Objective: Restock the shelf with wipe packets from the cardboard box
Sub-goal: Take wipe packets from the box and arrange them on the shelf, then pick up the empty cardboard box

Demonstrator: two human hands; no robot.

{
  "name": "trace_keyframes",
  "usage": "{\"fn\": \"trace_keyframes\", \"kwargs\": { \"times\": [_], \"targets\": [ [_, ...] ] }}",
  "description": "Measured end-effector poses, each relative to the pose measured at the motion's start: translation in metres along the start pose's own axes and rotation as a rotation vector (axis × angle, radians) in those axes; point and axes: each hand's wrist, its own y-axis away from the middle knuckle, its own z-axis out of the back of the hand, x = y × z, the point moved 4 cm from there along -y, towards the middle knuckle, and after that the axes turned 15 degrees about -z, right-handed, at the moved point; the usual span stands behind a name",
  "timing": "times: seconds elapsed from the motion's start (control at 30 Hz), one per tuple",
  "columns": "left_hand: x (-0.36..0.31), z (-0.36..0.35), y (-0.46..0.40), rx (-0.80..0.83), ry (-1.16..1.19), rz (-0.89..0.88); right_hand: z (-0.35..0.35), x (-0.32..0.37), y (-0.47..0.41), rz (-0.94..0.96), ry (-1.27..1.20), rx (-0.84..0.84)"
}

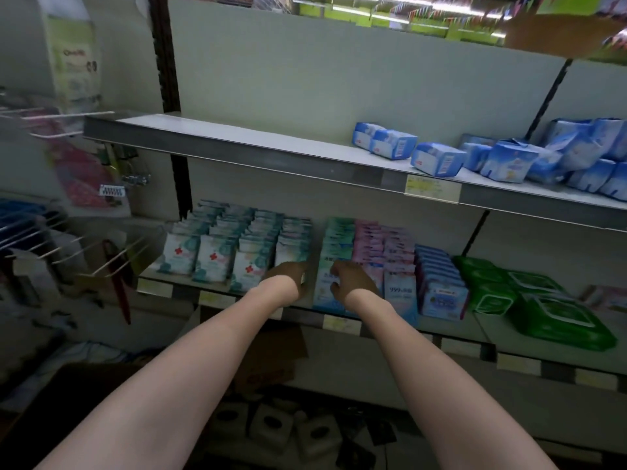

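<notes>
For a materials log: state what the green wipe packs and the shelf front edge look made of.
Flat green wipe packs: likely soft plastic film, glossy, with a rigid-looking flip lid outlined in white. Grey shelf front edge: apparently painted or brushed metal, with a dull straight sheen.

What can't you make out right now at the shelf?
- Head view: left hand fingers, hidden behind its own back; grip unclear.
- Right hand covers the front teal packet.
- Cardboard box: contents behind the forearms, dark.
- Price tags: blurred, unreadable.

Both your arms reach forward, hands close together.
Your left hand (285, 274) is curled knuckles-up, your right hand (351, 278) just beside it with fingers bent inward; both forearms are bare, wrists straight, converging ahead.
</notes>
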Motion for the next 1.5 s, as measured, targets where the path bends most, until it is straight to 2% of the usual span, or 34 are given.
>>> {"fn": "trace_keyframes", "kwargs": {
  "times": [0.13, 0.3, 0.57, 0.8, 1.13, 1.5],
  "targets": [
    [0.000, 0.005, 0.024, -0.079, -0.032, 0.064, -0.002, 0.003, 0.016, -0.005, -0.032, 0.009],
    [-0.007, 0.000, 0.049, -0.069, -0.076, 0.120, -0.011, 0.002, 0.050, 0.017, -0.085, -0.011],
    [-0.011, 0.006, 0.074, -0.101, -0.123, -0.042, -0.004, 0.019, 0.087, -0.073, -0.117, -0.079],
    [0.039, 0.012, 0.127, -0.080, -0.054, -0.109, -0.036, 0.067, 0.128, -0.123, -0.107, -0.055],
    [0.161, -0.044, 0.269, 0.051, 0.117, 0.012, -0.165, 0.172, 0.213, -0.157, -0.141, 0.127],
    [0.265, -0.139, 0.370, 0.132, 0.241, 0.337, -0.312, 0.224, 0.258, -0.164, -0.129, 0.405]
  ]
}}
